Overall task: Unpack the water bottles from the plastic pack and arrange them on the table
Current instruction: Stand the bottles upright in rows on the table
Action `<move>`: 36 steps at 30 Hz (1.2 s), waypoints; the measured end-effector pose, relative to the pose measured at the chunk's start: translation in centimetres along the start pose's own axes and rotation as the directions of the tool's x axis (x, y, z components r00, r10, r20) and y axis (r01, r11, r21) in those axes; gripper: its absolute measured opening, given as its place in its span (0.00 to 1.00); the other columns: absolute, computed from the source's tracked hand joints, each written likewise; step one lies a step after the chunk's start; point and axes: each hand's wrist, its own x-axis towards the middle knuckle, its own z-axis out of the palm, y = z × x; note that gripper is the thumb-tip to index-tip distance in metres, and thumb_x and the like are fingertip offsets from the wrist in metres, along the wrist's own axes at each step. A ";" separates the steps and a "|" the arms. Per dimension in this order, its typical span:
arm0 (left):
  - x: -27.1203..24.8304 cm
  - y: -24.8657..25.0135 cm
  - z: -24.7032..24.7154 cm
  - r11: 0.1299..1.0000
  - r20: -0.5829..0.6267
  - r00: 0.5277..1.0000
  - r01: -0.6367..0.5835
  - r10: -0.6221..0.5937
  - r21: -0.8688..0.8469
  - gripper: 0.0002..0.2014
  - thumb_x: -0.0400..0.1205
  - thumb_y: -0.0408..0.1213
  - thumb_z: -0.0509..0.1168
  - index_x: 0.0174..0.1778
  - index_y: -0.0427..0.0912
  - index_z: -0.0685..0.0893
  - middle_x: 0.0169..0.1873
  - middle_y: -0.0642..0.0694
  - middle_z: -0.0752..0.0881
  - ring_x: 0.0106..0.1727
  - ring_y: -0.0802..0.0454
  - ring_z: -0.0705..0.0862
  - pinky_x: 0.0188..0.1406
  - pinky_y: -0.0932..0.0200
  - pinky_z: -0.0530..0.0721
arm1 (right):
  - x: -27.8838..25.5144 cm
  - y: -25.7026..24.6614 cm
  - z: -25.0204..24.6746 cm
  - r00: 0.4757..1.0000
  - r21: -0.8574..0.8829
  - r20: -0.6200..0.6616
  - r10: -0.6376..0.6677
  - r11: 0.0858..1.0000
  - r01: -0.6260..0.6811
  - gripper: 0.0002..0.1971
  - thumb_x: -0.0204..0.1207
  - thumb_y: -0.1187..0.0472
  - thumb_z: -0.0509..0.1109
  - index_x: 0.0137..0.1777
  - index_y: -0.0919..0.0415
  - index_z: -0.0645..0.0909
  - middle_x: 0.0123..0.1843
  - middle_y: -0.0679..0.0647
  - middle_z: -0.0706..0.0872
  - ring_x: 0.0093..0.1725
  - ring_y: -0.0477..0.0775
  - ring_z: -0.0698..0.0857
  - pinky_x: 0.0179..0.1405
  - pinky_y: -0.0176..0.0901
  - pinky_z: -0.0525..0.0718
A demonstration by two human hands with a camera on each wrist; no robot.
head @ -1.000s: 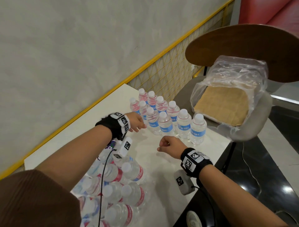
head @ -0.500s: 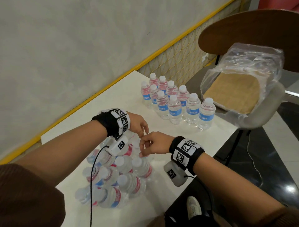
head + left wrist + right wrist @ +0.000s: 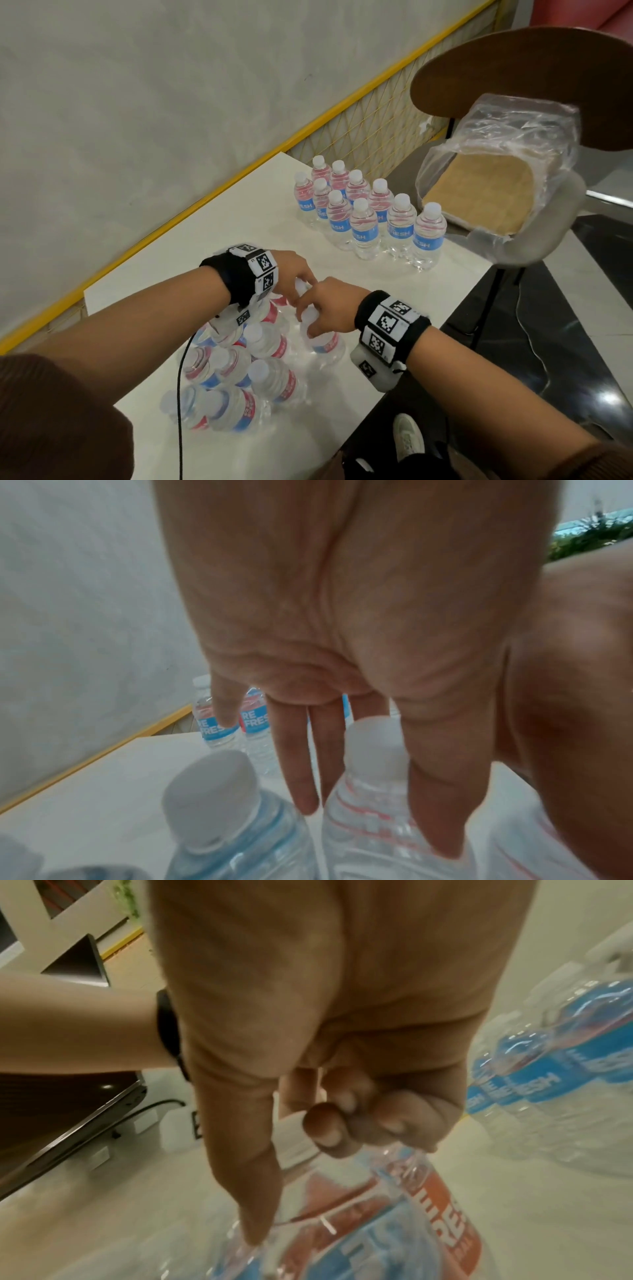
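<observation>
Several small water bottles (image 3: 370,212) with blue labels stand in rows at the far end of the white table (image 3: 411,301). The clear plastic pack (image 3: 236,387) with several more bottles lies at the near left. My right hand (image 3: 318,318) grips the neck of one bottle (image 3: 323,342) at the pack's right edge; in the right wrist view its curled fingers (image 3: 329,1139) close over that red-and-blue-labelled bottle (image 3: 411,1218). My left hand (image 3: 298,277) reaches down beside it, thumb and fingers either side of a white-capped bottle (image 3: 373,750).
A chair (image 3: 531,78) stands past the table's far right corner, with an empty plastic wrap and cardboard tray (image 3: 479,192) on its seat. A yellow-edged mesh rail (image 3: 376,126) and wall run along the left. Dark floor and a shoe (image 3: 407,442) lie to the right.
Both hands have come back from the standing rows to the pack. The right hand has taken hold of a bottle, and the left hand has lowered onto the one beside it.
</observation>
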 end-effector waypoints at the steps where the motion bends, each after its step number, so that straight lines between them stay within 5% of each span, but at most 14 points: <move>1: 0.4 -0.2 0.0 0.998 -0.025 1.000 -0.013 0.012 -0.054 0.22 0.75 0.43 0.72 0.66 0.54 0.82 0.54 0.48 0.89 0.48 0.51 0.83 0.54 0.58 0.78 | -0.3 0.6 -0.8 0.999 0.004 -0.005 0.038 0.999 -0.038 0.18 0.69 0.57 0.76 0.60 0.52 0.84 0.55 0.55 0.86 0.53 0.55 0.83 0.50 0.44 0.81; 4: 2.1 -0.3 0.0 0.989 -0.126 0.992 -0.014 -0.005 -0.150 0.25 0.73 0.47 0.73 0.68 0.53 0.81 0.54 0.50 0.88 0.45 0.56 0.78 0.50 0.61 0.75 | -1.4 2.9 -3.3 0.988 0.013 -0.015 0.152 0.988 -0.152 0.18 0.68 0.58 0.76 0.59 0.50 0.85 0.52 0.52 0.86 0.52 0.54 0.83 0.52 0.45 0.83; 9: 5.2 1.8 -1.1 0.881 -0.297 0.945 -0.021 -0.137 -0.473 0.25 0.73 0.45 0.73 0.67 0.48 0.82 0.57 0.52 0.85 0.55 0.54 0.81 0.56 0.62 0.75 | -3.5 7.0 -6.5 0.955 0.037 -0.110 0.275 0.962 -0.272 0.16 0.70 0.60 0.74 0.58 0.49 0.84 0.53 0.51 0.85 0.54 0.54 0.83 0.56 0.46 0.82; 13: 7.9 3.8 -2.6 0.795 -0.363 0.913 -0.079 -0.184 -0.602 0.19 0.73 0.41 0.74 0.60 0.44 0.85 0.58 0.46 0.86 0.60 0.47 0.83 0.63 0.52 0.79 | -4.7 10.0 -7.8 0.904 0.149 -0.234 0.357 0.932 -0.330 0.20 0.71 0.60 0.75 0.63 0.52 0.80 0.37 0.45 0.77 0.38 0.46 0.77 0.37 0.35 0.75; 16: 9.8 4.6 -3.4 0.761 -0.383 0.897 -0.088 -0.220 -0.643 0.18 0.74 0.42 0.73 0.59 0.44 0.84 0.54 0.42 0.87 0.58 0.44 0.84 0.59 0.51 0.79 | -5.4 12.2 -7.7 0.845 0.290 -0.295 0.445 0.885 -0.365 0.23 0.68 0.57 0.78 0.63 0.54 0.78 0.41 0.49 0.79 0.38 0.47 0.77 0.32 0.32 0.70; 20: 11.2 5.1 -4.1 0.740 -0.398 0.873 -0.066 -0.281 -0.669 0.22 0.74 0.48 0.73 0.62 0.45 0.83 0.50 0.43 0.85 0.50 0.48 0.83 0.49 0.58 0.77 | -6.0 13.9 -6.8 0.813 0.418 -0.302 0.498 0.836 -0.356 0.24 0.64 0.49 0.81 0.60 0.50 0.79 0.51 0.50 0.81 0.45 0.49 0.80 0.44 0.39 0.79; 26: 11.6 5.3 -4.4 0.744 -0.382 0.877 -0.042 -0.293 -0.667 0.24 0.75 0.48 0.72 0.67 0.46 0.80 0.55 0.41 0.86 0.57 0.43 0.84 0.52 0.57 0.78 | -6.2 14.9 -6.3 0.804 0.511 -0.366 0.469 0.823 -0.247 0.19 0.67 0.56 0.80 0.57 0.46 0.81 0.53 0.49 0.85 0.50 0.48 0.83 0.51 0.39 0.79; 32: 11.6 5.4 -3.2 0.679 -0.369 0.884 -0.084 -0.286 -0.729 0.32 0.72 0.51 0.74 0.72 0.50 0.75 0.66 0.47 0.82 0.66 0.45 0.81 0.62 0.43 0.83 | -6.4 15.4 -4.4 0.820 0.441 -0.174 0.545 0.788 -0.430 0.39 0.62 0.51 0.83 0.72 0.48 0.68 0.59 0.54 0.82 0.59 0.54 0.83 0.58 0.49 0.83; 36: 11.4 5.8 -3.0 0.657 -0.390 0.869 -0.104 -0.305 -0.747 0.34 0.73 0.49 0.74 0.74 0.50 0.73 0.67 0.46 0.82 0.65 0.43 0.81 0.63 0.41 0.83 | -6.0 15.6 -2.0 0.777 0.500 -0.253 0.577 0.765 -0.406 0.38 0.63 0.52 0.82 0.72 0.50 0.68 0.61 0.53 0.83 0.58 0.53 0.81 0.57 0.43 0.77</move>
